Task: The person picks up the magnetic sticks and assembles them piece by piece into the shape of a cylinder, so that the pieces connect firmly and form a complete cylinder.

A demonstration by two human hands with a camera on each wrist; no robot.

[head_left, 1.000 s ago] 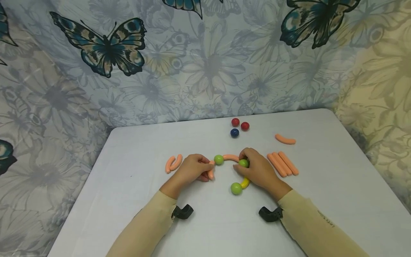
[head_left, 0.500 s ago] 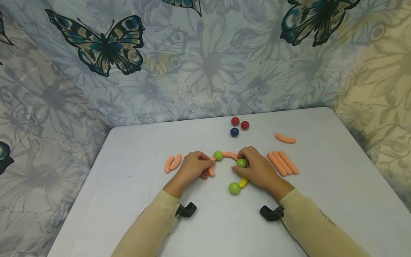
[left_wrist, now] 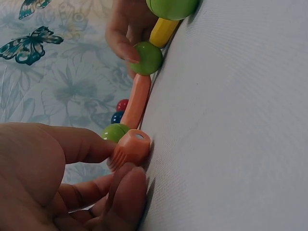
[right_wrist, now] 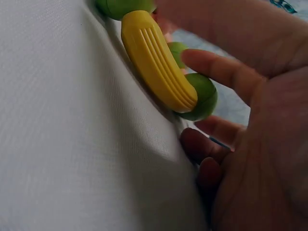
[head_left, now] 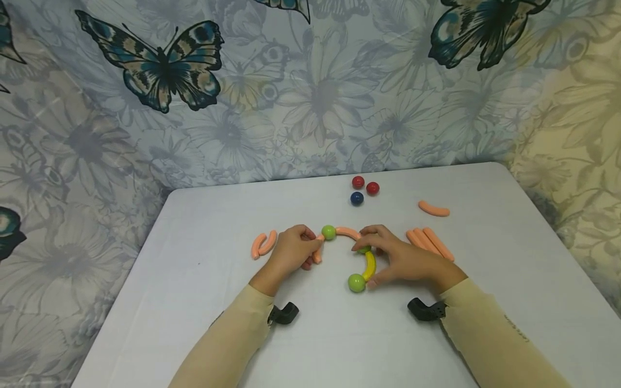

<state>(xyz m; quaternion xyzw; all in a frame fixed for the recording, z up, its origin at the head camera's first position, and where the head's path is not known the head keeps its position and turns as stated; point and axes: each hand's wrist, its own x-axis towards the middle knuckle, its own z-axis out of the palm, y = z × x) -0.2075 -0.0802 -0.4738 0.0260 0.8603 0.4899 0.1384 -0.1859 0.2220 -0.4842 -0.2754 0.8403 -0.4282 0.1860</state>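
Observation:
My left hand point(head_left: 291, 249) pinches a curved orange magnetic rod point(left_wrist: 131, 149) between thumb and fingers, its upper end at a green ball point(head_left: 328, 233). From that ball another curved orange rod point(head_left: 346, 232) runs right to a second green ball point(left_wrist: 147, 57), partly covered by my right fingers in the head view. A ribbed yellow curved rod point(right_wrist: 156, 60) links this ball to a lower green ball point(head_left: 356, 283). Spread loosely around the yellow rod, my right hand point(head_left: 405, 260) has fingertips at the second ball and its thumb beside the lower one.
Two curved orange rods point(head_left: 264, 244) lie to the left. Several straight orange rods point(head_left: 439, 244) are lined up at right, partly behind the right hand, with one curved orange rod point(head_left: 434, 209) above. Two red balls point(head_left: 372, 188) and a blue ball point(head_left: 357, 199) sit near the back edge.
My right hand has loosened from the second green ball and shifted right, its thumb dropping toward the lower ball, uncovering the yellow rod. The left-held orange rod has moved up to the first green ball.

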